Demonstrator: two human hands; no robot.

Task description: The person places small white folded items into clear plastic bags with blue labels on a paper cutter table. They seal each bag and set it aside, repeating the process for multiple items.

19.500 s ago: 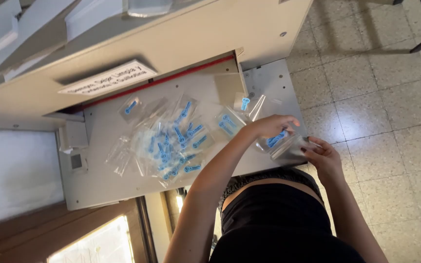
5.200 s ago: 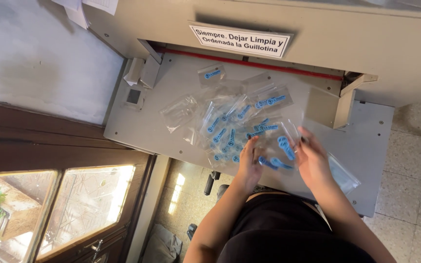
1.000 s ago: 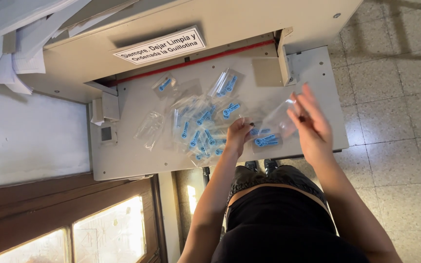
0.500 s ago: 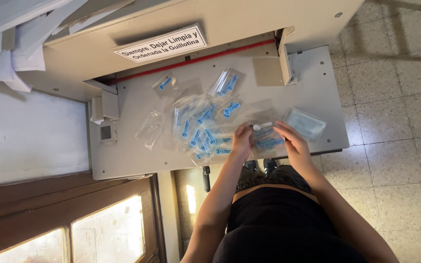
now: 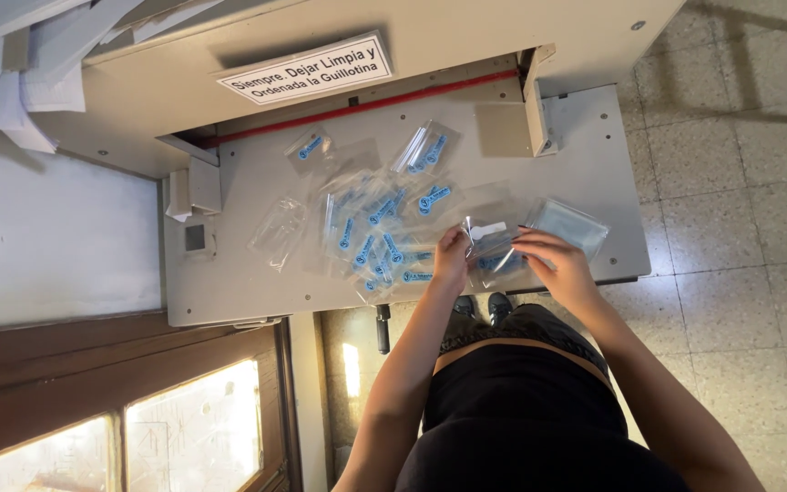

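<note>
Both hands dropped back to the tabletop [image 5: 594, 146]: left hand [image 5: 453, 258] and right hand [image 5: 553, 264] now pinching one clear sachet [image 5: 492, 248] beside the sachet pile [image 5: 375, 237].

The picture is bright and mostly sharp. Soft light falls evenly on the grey machine table [image 5: 257, 282], so shadows are faint. The window [image 5: 193, 428] glows washed-out yellow (too bright to see through). The clear plastic bags [image 5: 371, 232] shine a little. Straight lines bend near the edges.
</note>
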